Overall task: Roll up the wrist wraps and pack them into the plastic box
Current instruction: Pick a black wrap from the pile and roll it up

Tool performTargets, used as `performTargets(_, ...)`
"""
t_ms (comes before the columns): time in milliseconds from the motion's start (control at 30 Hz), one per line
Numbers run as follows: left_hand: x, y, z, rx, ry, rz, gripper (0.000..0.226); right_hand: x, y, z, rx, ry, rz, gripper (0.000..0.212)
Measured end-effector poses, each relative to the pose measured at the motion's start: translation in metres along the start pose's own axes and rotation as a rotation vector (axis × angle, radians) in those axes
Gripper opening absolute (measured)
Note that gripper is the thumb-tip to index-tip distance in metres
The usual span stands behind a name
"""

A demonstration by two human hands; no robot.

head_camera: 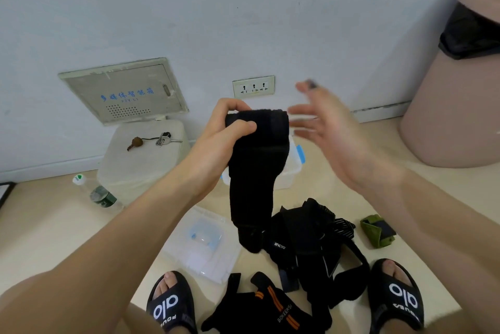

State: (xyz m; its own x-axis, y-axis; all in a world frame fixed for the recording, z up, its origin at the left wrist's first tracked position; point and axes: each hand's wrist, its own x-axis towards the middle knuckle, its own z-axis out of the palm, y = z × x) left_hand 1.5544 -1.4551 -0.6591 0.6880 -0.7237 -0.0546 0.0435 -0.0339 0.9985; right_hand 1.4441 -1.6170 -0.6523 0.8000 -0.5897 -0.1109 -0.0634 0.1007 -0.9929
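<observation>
black wrist wrap [254, 171] pinched by left hand [230, 128], right hand [332, 130] spread; "bokeer" wrap [273, 306] below.

- Single view: one wide-angle camera worn on the person's head; there is no second view to share any part of the scene.
- Direction: it faces forward and down, toward a pale wall [243, 8] and the floor [54, 225] at its foot.
- Nearness: both forearms enter from the lower corners, and the hands, left [224, 128] and right [332, 130], sit close to the lens near frame centre.
- Lower edge: the person's own sandalled feet [170, 304] show at the bottom, so the line of sight tilts steeply.
- Distortion: the skirting line [48, 168] bends and slopes toward the edges, typical of a wide lens.
</observation>
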Motion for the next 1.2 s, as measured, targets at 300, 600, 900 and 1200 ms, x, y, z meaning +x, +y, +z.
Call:
performTargets(300, -0.024, -0.022, 0.037, -0.057, -0.109, -0.034, 0.023, -0.021, 0.017, 0.04, 0.166, 0.068, 0.308, 0.037)
performTargets(600, -0.002, -0.014, 0.019, -0.068, -0.068, 0.039, 0.031, -0.004, 0.008, 0.025, 0.175, 0.115, 0.224, 0.049)
performTargets(900, 0.0, -0.017, 0.008, -0.054, -0.161, 0.054, 0.034, -0.004, 0.022, 0.022, -0.1, -0.141, 0.211, 0.063)
performTargets(1200, 0.0, -0.006, 0.004, 0.074, -0.143, 0.138, 0.04, -0.008, 0.014, 0.009, 0.043, -0.192, 0.069, 0.027)
